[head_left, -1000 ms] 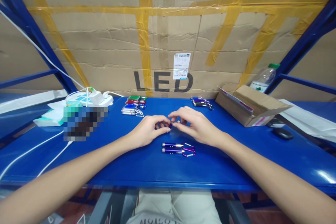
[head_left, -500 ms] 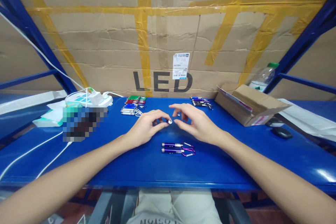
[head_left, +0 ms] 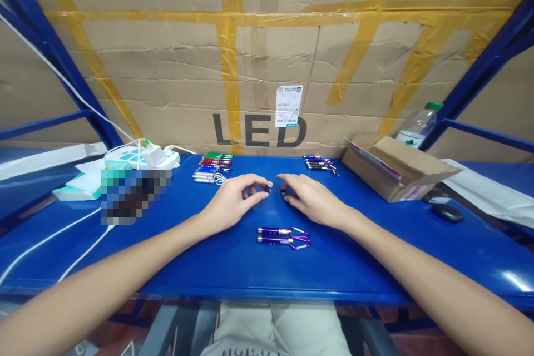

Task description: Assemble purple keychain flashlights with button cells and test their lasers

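My left hand (head_left: 233, 200) pinches a short purple metal tube piece (head_left: 268, 188) with a silvery round end between thumb and fingers, just above the table. Across a small gap, my right hand (head_left: 312, 197) is low over the table, fingers curled down. A small dark spot shows at its fingertips; what they hold is too small to make out. Nearer to me, two purple penlights (head_left: 273, 240) with carabiner clips lie side by side on the blue table (head_left: 233, 270).
Green, red, blue and silver penlights (head_left: 212, 169) lie in rows at the back left; several dark ones (head_left: 319, 162) at the back right. An open cardboard box (head_left: 400, 172), a black mouse (head_left: 447, 212) and a bottle (head_left: 419, 125) stand right. A power strip (head_left: 167, 161) with cables lies left.
My right hand has lowered and its fingers have drawn in over where a small round disc lay; the disc no longer shows. My left hand has tilted the purple piece slightly upward.
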A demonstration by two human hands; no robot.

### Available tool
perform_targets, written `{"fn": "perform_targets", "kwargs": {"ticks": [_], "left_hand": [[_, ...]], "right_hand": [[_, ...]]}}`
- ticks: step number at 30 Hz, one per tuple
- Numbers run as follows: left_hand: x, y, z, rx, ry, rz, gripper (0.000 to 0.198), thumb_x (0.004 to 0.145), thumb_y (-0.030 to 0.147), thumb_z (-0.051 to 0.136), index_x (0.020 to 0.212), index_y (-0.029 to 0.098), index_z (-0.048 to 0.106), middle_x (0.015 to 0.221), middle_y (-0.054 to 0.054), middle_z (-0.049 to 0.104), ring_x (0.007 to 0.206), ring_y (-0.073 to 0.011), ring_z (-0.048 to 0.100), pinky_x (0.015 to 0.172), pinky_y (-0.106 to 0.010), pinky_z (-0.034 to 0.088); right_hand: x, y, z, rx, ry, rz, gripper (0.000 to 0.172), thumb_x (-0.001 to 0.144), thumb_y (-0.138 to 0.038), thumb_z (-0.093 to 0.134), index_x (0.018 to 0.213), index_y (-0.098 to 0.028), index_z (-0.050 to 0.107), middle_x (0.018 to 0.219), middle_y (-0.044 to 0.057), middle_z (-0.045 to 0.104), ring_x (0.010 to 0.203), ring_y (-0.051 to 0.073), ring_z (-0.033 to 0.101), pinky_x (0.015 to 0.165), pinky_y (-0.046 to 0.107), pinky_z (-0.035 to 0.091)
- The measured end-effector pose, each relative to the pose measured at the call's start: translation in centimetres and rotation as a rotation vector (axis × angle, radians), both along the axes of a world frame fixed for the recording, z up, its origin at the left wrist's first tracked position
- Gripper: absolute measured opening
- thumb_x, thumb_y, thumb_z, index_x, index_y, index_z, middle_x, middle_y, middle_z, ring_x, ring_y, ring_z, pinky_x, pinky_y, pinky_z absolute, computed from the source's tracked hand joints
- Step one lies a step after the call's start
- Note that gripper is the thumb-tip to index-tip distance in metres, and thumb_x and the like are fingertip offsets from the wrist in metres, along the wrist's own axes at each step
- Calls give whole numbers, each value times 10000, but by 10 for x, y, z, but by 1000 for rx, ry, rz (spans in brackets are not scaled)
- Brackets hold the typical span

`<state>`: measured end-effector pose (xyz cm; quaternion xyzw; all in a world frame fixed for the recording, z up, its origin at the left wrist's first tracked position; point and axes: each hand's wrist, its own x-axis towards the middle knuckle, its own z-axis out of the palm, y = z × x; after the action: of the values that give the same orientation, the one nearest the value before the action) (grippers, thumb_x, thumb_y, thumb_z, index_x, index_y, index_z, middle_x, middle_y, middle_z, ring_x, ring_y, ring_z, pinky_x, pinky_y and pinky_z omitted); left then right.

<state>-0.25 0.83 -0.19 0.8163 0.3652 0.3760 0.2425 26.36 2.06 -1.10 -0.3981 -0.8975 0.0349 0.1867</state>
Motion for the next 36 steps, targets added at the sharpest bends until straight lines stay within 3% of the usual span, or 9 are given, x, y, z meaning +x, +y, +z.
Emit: {"fn": "perform_targets", "kwargs": {"ticks": [12,19,25,36], "left_hand": [[0,0,1,-4,27,11,225,998,344,715,1173,210,764,1103,-46,791,821,-170,667,735,-288,545],[-1,4,-4,6,171,-45,181,1005,314,692,1127,202,764,1092,-55,795,852,-189,682,743,-296,523],[-1,2,-1,66,218,-65,168,1032,334,666,1113,208,744,1039,-47,774,860,-199,665,764,-304,513],[-2,1,-2,94,233,-79,175,1050,352,660,1132,219,736,1056,-44,766,896,-209,664,810,-324,506]], "right_hand": [[-6,-6,5,-32,16,20,429,1023,-126,620,1445,-184,571,1136,107,759,1094,301,681,958,475,566],[-10,-13,21,78,271,109,384,1075,-217,575,1457,-245,561,1154,79,735,974,251,669,942,443,567],[-15,-24,28,79,317,227,371,1097,-253,577,1467,-280,575,1164,74,728,1018,245,658,947,421,561],[-15,-23,27,82,293,225,349,1109,-274,567,1457,-267,583,1171,85,733,1067,254,665,969,424,551]]}}
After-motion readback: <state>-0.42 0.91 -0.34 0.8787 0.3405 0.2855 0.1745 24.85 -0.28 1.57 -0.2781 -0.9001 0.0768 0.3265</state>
